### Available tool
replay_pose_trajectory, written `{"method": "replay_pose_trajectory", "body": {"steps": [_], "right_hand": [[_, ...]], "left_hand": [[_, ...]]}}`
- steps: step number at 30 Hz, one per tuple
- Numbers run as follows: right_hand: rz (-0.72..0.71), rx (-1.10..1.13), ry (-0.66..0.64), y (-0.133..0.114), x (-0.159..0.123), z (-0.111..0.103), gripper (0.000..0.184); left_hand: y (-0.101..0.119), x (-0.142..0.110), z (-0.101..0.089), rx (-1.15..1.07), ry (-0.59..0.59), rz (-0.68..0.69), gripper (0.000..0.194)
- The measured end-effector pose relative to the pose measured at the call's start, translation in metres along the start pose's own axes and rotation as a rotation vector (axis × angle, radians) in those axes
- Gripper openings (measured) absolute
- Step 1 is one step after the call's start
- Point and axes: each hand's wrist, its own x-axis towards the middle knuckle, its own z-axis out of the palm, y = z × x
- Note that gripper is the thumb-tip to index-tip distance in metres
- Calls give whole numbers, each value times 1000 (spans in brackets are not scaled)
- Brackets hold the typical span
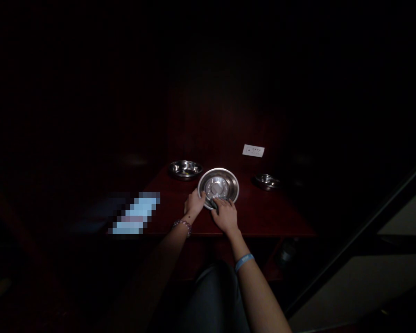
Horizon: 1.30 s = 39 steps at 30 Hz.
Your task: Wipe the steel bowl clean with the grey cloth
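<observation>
So the big steel bowl (230,183) is up front in the middle, over the near-to-middle part of the dark red table (263,217), tipped so its inside faces the person. The left hand (194,203) has it by the left side, low down: thumb over the rim, the rest of the fingers going behind it, so that hand is closed around the edge. Can't tell if the bottom of the bowl is touching the table or not.

The right hand (225,215) is at the bottom of the bowl, a bit right of the left one, palm down with the fingers reaching over the near rim. It's partly curled over something small and dark (214,202) pressed up against the inside near the rim. Looks greyish, but it's too dim to say what it is. The bowl sits just beyond both hands, and they're close together but not touching.

Behind and to the left there's a shiny metal dish (185,170) with a bit of yellow-green in it, and a smaller metal dish (267,181) is off to the right. White socket plate (253,151) on the back panel, above and between the bowl and the smaller dish.
</observation>
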Motion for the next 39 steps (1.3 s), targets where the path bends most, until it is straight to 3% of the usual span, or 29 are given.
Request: {"method": "replay_pose_trajectory", "body": {"steps": [39], "right_hand": [[-5,-7,-5,-1,0,-1,45]], "left_hand": [[-4,4,3,7,-6,1,41]]}}
